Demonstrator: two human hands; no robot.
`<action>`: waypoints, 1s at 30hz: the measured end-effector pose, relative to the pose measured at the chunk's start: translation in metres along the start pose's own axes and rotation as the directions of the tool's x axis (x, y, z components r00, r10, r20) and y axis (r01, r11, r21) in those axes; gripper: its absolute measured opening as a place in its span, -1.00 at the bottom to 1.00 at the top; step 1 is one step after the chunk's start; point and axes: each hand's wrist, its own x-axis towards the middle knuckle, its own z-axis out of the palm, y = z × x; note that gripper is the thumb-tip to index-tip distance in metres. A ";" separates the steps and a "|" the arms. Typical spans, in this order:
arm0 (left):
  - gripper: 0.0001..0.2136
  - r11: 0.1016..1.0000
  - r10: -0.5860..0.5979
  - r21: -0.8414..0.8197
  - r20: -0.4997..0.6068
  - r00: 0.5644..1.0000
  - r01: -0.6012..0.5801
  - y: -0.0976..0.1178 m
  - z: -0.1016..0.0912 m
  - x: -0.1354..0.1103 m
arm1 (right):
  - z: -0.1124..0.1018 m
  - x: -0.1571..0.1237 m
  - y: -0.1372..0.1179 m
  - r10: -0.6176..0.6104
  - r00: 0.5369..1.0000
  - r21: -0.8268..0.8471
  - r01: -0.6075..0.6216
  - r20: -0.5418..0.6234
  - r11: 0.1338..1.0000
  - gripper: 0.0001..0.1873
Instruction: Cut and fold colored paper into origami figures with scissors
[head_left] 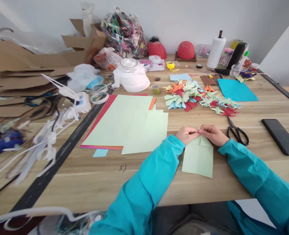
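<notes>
A pale green paper sheet lies on the wooden table in front of me, its far corners folded inward. My left hand and my right hand meet at its top edge, both pinching the folded paper with closed fingers. Teal sleeves cover both arms. Black scissors lie just right of my right hand. A heap of folded paper figures in several colours sits beyond my hands.
A stack of large pale green, orange and red sheets lies to the left. A black phone rests at right, a turquoise sheet behind it. White straps, cardboard, bags, a paper towel roll and bottles crowd the left and back.
</notes>
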 end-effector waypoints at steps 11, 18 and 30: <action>-0.90 0.979 -0.163 -0.122 -0.009 0.987 0.160 0.006 -0.010 0.002 | -0.002 0.003 0.011 0.043 0.994 0.201 -0.022 -0.099 0.979 -0.56; -0.91 0.935 -0.202 -0.281 0.081 0.976 0.217 0.006 -0.015 0.001 | -0.008 0.001 0.003 0.267 0.952 0.482 -0.166 -0.150 0.861 -0.59; -0.82 0.941 -0.008 -0.331 0.206 0.978 0.078 -0.002 -0.022 0.001 | -0.005 -0.001 0.003 0.234 0.968 0.494 -0.162 -0.087 0.854 -0.58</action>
